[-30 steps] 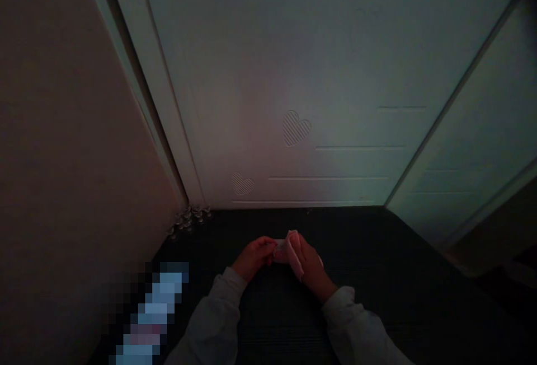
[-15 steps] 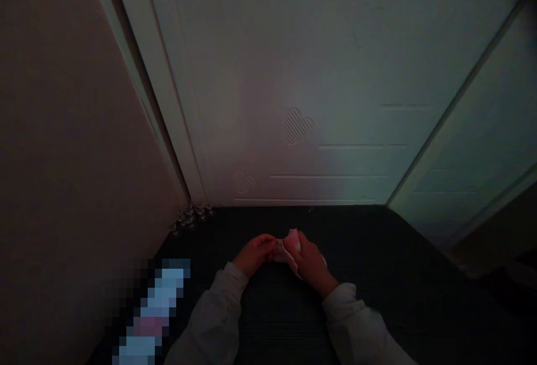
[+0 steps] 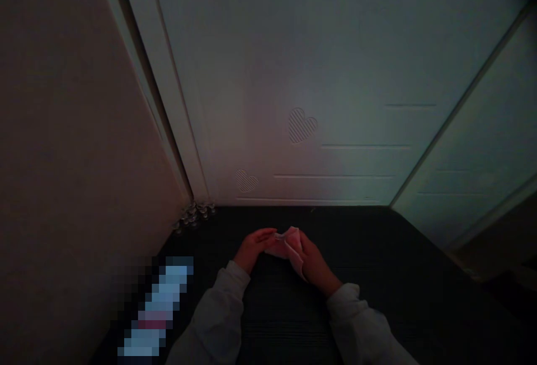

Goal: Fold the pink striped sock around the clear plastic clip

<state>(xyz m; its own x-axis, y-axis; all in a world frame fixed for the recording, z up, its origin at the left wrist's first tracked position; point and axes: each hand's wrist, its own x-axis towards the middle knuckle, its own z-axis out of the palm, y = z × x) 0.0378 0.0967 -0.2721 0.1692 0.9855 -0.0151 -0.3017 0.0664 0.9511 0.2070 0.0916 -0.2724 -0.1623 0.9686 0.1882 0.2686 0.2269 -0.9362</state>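
Note:
A small pale pink piece of cloth [image 3: 292,246] with a light edge is held between my hands, a little above or on the dark tabletop; its exact kind is hard to tell in the dim light. My right hand [image 3: 315,265] grips its right side, the fingers mostly hidden behind the fabric. At its left end, my left hand [image 3: 253,248] has fingers stretched along the top edge, with the cloth pinched under them. The fabric sags between the hands, and a fold stands up near my right hand.
Several small shiny objects [image 3: 195,214] cluster at the tabletop's [image 3: 285,326] back left corner. A pixelated bright shape [image 3: 157,309] lies at the left. Behind the table stands a white panel [image 3: 335,74] with engraved hearts; a wall [image 3: 84,130] borders the left.
My left fingers have straightened from a curled pinch along the cloth's edge. More of the cloth shows, opened out between my hands. The view has shifted slightly.

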